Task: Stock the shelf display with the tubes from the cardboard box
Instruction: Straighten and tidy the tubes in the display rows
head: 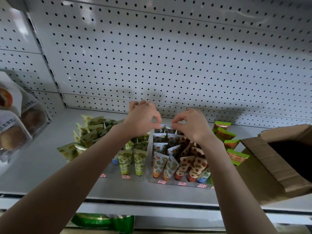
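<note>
L hand [143, 119] & R hand [194, 127]: fingers [157, 117] pinching crimped tops of back-row tubes [162, 130] on shelf [38, 169], prob. one each. Cardboard box [270, 159] right of R fingers.

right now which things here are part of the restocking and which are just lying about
In the job: left hand and right hand, both pinching the back-row tubes; standing tubes in the shelf display; cardboard box.
Just there: wrapped pastries at far left; green packs on the shelf below; price tags.
</note>
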`<control>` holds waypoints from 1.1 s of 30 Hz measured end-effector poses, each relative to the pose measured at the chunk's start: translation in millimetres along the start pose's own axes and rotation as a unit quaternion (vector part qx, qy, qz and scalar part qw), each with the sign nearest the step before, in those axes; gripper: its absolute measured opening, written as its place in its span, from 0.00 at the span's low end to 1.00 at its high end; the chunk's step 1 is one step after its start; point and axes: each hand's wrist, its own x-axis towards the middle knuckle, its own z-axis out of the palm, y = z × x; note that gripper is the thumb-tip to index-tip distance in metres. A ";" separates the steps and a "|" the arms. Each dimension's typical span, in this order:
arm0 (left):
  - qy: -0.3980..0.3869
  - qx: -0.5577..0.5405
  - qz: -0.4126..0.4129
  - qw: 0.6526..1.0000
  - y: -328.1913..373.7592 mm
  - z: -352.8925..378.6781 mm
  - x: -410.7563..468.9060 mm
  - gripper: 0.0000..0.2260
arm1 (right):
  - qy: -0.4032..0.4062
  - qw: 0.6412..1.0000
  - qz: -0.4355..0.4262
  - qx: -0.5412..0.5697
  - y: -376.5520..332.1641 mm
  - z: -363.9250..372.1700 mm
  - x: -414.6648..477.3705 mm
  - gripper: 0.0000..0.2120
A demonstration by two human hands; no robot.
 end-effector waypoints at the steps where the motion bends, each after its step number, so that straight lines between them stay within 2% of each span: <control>1: 0.003 -0.014 0.001 1.000 0.2 -2.3 -1.0 0.07 | 0.003 1.000 -0.001 0.009 -0.5 -1.9 -1.8 0.03; 6: -0.014 -0.049 0.011 0.999 1.1 -7.7 -11.3 0.05 | -0.025 0.999 -0.006 0.033 -6.2 -10.4 -17.3 0.03; 11: -0.029 -0.033 0.014 0.999 4.0 -4.9 -17.3 0.07 | -0.058 0.998 -0.008 -0.004 -11.3 -11.9 -26.4 0.06; 21: -0.027 0.006 0.016 0.999 5.2 1.0 -18.2 0.06 | -0.046 0.997 -0.011 -0.063 -14.5 -4.1 -24.5 0.05; 33: -0.021 0.015 0.018 1.000 5.7 0.7 -20.8 0.07 | -0.041 0.997 -0.018 -0.070 -15.6 -3.3 -25.0 0.05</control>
